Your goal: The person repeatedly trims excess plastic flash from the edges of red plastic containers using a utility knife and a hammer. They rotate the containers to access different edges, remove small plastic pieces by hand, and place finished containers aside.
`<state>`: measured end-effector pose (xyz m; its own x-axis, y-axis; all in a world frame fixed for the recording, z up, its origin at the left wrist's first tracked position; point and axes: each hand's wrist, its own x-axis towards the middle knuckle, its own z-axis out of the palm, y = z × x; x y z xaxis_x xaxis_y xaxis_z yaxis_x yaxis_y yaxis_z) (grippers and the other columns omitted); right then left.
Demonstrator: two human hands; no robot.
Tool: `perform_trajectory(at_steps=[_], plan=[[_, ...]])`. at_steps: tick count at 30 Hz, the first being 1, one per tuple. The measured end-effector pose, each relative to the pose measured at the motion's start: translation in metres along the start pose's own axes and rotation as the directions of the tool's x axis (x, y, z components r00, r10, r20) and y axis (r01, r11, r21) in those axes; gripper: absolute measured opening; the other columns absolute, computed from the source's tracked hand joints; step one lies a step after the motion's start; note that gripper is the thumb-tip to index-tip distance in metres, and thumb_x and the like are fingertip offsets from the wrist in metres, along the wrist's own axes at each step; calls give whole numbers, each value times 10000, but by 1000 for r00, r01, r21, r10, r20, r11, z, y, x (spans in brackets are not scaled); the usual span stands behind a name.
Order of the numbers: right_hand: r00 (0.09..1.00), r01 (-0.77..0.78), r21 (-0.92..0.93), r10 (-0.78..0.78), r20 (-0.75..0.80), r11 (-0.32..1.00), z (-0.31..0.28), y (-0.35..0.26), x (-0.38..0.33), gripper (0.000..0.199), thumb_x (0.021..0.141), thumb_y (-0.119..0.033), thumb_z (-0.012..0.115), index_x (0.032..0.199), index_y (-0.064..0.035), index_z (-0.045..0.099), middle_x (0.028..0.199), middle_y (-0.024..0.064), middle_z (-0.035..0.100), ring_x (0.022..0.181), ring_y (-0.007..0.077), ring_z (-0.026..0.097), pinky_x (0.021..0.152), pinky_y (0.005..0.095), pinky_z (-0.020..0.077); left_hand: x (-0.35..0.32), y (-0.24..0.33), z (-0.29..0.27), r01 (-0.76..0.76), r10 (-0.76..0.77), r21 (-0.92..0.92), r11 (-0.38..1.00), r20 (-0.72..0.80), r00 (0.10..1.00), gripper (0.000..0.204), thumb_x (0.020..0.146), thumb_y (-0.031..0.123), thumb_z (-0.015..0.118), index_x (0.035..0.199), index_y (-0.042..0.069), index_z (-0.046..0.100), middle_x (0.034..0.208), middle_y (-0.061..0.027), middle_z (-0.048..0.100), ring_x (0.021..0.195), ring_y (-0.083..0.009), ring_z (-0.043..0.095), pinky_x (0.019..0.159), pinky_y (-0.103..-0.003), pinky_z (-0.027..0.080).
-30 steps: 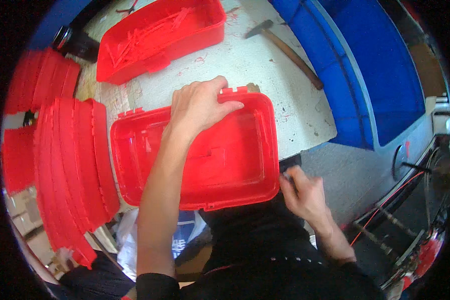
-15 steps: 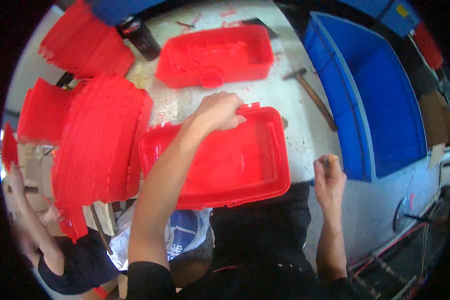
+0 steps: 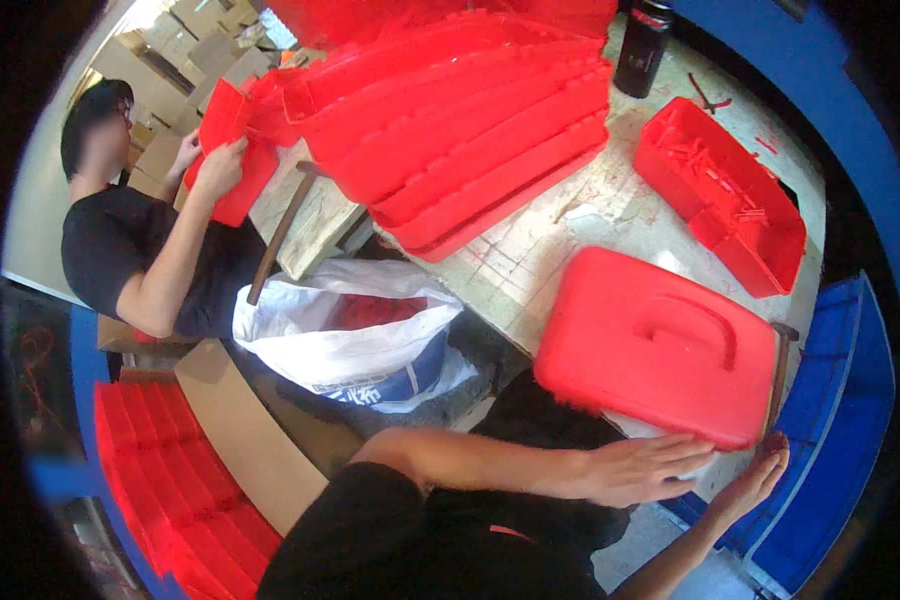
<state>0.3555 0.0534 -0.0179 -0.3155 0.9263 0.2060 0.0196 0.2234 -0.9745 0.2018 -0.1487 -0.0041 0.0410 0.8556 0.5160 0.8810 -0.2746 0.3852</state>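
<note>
A red plastic lid (image 3: pixel 620 330) with a moulded handle lies outer side up at the near edge of the worktable. My left hand (image 3: pixel 645 470) is stretched flat, its fingertips at the lid's near edge. By the lid's near right corner is my right hand (image 3: pixel 748 487), fingers extended and palm turned toward the left hand; I cannot tell whether it touches the lid. Neither hand holds anything. Beyond the lid stands an open red box (image 3: pixel 725 245) with red scraps inside. A hammer (image 3: pixel 782 370) lies partly hidden along the lid's right side.
Stacked red plastic shells (image 3: pixel 470 140) fill the table's left part. A black bottle (image 3: pixel 645 50) stands behind. To the right is a blue bin (image 3: pixel 820 430). A white sack (image 3: pixel 370 345) and a carton (image 3: pixel 250 430) sit at left, where another person (image 3: pixel 140 250) handles red parts.
The lid has gone from hollow side up to outer side up. My left hand has left its far rim for the near edge, and my right hand has uncurled. The view has swung left.
</note>
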Motion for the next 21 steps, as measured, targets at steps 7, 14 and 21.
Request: perform_trajectory(at_steps=[7, 14, 21], plan=[[992, 101, -457, -125, -22, 884, 33, -18, -51, 260, 1036, -75, 475, 1265, 8, 564, 1237, 108, 586, 1154, 200, 542, 1017, 324, 415, -283, -111, -215, 824, -967, 506, 254, 144, 210, 171, 787, 162, 646, 902, 69, 732, 786, -192, 695, 736, -358, 684, 660, -469, 525], [912, 189, -454, 15, 409, 871, 42, -64, -171, 114, 939, 8, 565, 1038, -36, 599, 971, 116, 625, 886, 229, 599, 817, 339, 499, -425, -256, -252, 596, -994, 796, 108, 107, 38, 223, 829, 229, 635, 934, 52, 718, 856, -204, 706, 778, -405, 678, 697, -502, 523], [808, -588, 441, 473, 351, 678, 92, -52, -164, 191, 990, -223, 611, 969, -35, 588, 730, 28, 555, 642, 125, 518, 601, 298, 463, -425, -293, -264, 533, -993, 838, 118, 87, 82, 236, 825, 264, 648, 914, 54, 711, 820, -203, 698, 748, -406, 676, 669, -510, 521]])
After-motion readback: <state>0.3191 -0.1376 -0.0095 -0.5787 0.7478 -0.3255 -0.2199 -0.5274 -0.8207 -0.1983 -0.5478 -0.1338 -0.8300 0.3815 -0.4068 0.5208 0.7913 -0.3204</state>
